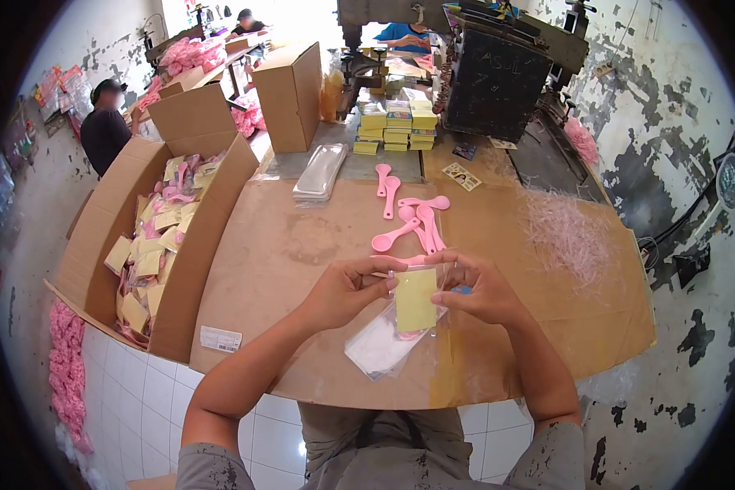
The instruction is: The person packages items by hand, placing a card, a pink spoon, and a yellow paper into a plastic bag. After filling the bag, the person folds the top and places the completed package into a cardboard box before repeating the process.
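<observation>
In front of me, my left hand (353,292) and my right hand (483,291) pinch the upper sides of a clear plastic bag. A yellow card (416,300) shows in the bag, with a bit of pink at its lower edge. Beneath it on the cardboard-covered table lie flat clear bags (376,347). Just beyond my fingertips is a loose group of several pink measuring spoons (392,237). One pink handle lies right at my fingers; whether it is inside the bag I cannot tell.
At left stands an open carton (194,269) full of bagged cards and spoons. Farther back are a stack of clear bags (320,173), piles of yellow cards (396,126) and a black machine (498,77). Plastic shreds (565,233) lie at right. Other people sit in the background.
</observation>
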Action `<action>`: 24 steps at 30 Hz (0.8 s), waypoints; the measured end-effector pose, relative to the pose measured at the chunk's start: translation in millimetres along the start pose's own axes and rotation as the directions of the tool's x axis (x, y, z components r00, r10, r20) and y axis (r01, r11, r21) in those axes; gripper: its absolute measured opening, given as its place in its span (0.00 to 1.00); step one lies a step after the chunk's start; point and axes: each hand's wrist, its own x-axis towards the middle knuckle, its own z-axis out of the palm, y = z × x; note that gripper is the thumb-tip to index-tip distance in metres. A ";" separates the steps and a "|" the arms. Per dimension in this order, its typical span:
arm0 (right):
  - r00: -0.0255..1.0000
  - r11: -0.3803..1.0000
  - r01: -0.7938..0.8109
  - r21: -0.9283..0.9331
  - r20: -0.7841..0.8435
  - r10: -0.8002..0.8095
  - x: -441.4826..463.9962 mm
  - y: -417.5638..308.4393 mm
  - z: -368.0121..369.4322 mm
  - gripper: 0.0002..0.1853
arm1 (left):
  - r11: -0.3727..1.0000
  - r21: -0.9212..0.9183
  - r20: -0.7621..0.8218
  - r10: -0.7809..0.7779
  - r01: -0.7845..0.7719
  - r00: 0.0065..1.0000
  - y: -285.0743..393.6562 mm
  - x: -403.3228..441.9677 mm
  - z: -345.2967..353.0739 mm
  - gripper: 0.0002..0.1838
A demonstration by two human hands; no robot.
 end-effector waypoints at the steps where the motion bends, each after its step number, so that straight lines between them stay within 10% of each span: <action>1: 1.000 1.000 -0.015 -0.008 0.004 0.015 -1.0 -2.2 1.7 0.25 | 1.000 0.012 0.004 0.011 -0.011 1.000 -1.7 0.5 -2.3 0.20; 14: 0.986 0.989 0.130 0.071 -0.117 -0.121 2.8 1.3 -11.7 0.21 | 0.999 -0.041 0.013 -0.032 0.032 0.999 14.3 0.8 -21.0 0.28; 16: 0.977 0.994 0.107 0.030 -0.187 -0.100 -1.0 4.3 -29.4 0.16 | 0.995 0.048 -0.264 0.094 -0.084 0.960 25.8 0.5 -48.4 0.27; 20: 0.965 0.990 0.037 -0.138 -0.254 -0.071 -15.9 -5.7 -61.4 0.10 | 0.729 0.016 -0.807 0.413 -0.684 0.422 54.8 0.4 -98.5 0.31; 24: 0.987 0.987 0.019 -0.158 -0.156 -0.044 -35.5 -23.2 -85.5 0.09 | 0.789 -0.130 -0.806 0.268 -0.600 0.527 22.6 5.9 -110.0 0.34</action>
